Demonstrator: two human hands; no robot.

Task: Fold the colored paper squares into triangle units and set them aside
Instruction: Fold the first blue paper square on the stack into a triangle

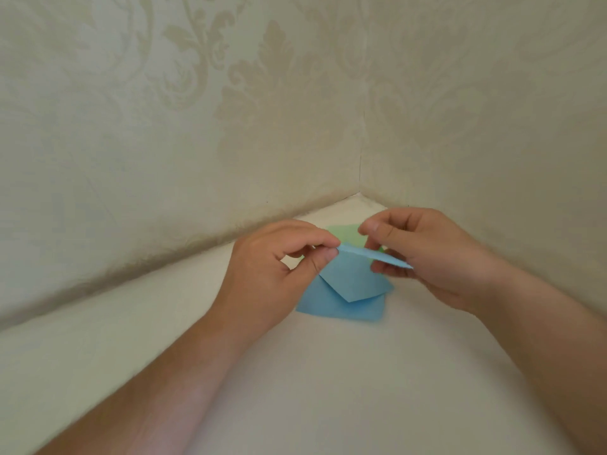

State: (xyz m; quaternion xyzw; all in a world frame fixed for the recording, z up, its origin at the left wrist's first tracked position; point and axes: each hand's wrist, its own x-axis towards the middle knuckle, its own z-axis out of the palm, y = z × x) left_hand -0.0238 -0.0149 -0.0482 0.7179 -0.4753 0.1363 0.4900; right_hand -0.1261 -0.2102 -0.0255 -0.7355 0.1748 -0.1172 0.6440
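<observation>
A light blue paper square (pixel 353 279), partly folded, is held above the white surface between both hands. My left hand (pixel 272 274) pinches its left corner between thumb and forefinger. My right hand (pixel 423 254) holds its right edge, fingers curled around the fold. Its lower point hangs down toward me. Flat beneath it lies another blue paper square (pixel 338 308). Behind the hands, a green paper (pixel 346 236) lies on the surface, mostly hidden.
The white surface (pixel 328 372) sits in a corner formed by two walls (pixel 197 126) with pale floral wallpaper. The walls meet just behind the papers, close to my hands.
</observation>
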